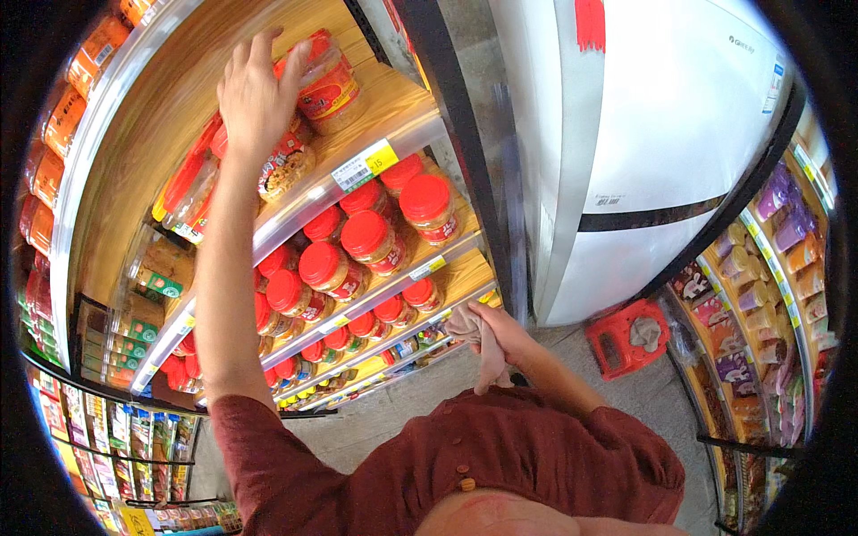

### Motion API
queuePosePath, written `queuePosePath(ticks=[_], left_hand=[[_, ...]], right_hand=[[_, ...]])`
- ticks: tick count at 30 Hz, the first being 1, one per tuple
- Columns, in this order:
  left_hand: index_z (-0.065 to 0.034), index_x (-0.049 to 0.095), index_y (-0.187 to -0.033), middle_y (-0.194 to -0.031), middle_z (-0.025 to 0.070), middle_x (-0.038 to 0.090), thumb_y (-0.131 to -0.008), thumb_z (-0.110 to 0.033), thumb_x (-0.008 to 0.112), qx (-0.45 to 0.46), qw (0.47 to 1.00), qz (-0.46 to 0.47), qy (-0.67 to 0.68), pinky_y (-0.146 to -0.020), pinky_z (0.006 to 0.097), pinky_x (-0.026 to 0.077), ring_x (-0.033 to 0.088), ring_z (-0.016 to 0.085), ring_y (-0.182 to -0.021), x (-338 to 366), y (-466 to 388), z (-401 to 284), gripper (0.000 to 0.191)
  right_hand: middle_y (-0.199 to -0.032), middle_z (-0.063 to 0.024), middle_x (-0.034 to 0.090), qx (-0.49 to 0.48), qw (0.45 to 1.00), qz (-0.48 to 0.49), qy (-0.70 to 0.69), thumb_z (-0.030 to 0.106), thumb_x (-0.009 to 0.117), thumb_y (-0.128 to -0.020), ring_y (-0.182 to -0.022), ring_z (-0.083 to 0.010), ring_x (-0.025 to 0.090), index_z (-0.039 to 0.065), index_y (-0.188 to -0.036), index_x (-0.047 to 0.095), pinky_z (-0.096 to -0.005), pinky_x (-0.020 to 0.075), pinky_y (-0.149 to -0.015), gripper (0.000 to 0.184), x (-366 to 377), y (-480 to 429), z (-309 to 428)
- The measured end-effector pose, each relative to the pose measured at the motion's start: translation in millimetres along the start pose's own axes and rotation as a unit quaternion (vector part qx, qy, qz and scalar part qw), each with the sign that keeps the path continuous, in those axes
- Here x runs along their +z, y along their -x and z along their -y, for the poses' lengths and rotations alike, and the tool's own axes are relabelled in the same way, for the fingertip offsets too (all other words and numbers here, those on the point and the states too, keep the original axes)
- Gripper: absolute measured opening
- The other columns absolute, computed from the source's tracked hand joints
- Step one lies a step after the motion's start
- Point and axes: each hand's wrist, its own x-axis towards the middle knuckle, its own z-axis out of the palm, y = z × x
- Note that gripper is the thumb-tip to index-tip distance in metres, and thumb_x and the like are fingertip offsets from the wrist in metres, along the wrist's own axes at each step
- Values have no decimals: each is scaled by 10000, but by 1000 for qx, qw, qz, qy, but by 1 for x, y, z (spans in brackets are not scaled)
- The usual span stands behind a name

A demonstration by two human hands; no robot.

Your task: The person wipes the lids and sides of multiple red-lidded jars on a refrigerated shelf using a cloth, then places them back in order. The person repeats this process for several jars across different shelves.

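My left hand (251,94) reaches over the upper wooden shelf (395,100), its fingers spread and thumb apart. Beside the thumb stands a plastic jar (330,94) with a red lid and a red and yellow label; I cannot tell whether the thumb touches it. Another jar (287,167) with a printed label sits nearer the shelf edge, partly behind my wrist. Left of my forearm are more red-lidded containers (191,177). Lower down, by my chest, my right hand (503,329) grips a crumpled greyish cloth (493,358), which hangs below the fingers.
Rows of red-lidded jars (367,234) fill the shelves below, behind price rails (365,164). A black upright (462,134) separates them from a white refrigerator (657,120). On the floor, a red plastic stool (610,352) carries a greyish cloth (647,333). Stocked shelves (744,328) stand at right.
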Motion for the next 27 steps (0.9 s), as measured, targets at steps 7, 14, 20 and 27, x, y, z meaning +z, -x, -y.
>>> queuePosePath(ticks=[7, 14, 20, 27], left_hand=[[-15, 600, -1162, -1061, 170, 661, -917, -614, 494, -88, 943, 285, 148, -871, 412, 482, 634, 286, -977, 81, -84, 39, 657], [-73, 658, -923, -623, 7, 593, -949, -533, 513, -270, 803, 418, 326, -424, 298, 418, 481, 120, -420, 99, -88, 32, 482], [-60, 653, -968, -724, 44, 620, -931, -577, 506, -205, 820, 327, 423, -489, 315, 440, 533, 132, -540, 121, -72, 16, 538], [-67, 644, -1011, -794, 60, 624, -915, -602, 508, -199, 889, 279, 303, -538, 334, 449, 546, 148, -615, 141, -102, 10, 560]], right_hand=[[-819, -35, 650, -6, 1000, 7, -8, 474, 494, -961, -606, -118, 583, 100, -1015, 613, -249, 434, -455, 397, -42, -3, 8], [-773, -93, 659, 20, 999, -32, 3, 468, 439, -982, -532, -134, 552, 88, -1013, 611, -255, 430, -435, 418, -85, -8, 19], [-789, -96, 669, 25, 1000, 11, 16, 485, 440, -976, -533, -123, 547, 76, -1061, 612, -242, 429, -446, 451, -84, -21, 20], [-835, -74, 669, 25, 999, 0, 22, 511, 460, -962, -607, -122, 578, 80, -1093, 601, -229, 446, -483, 472, -81, -22, 25]])
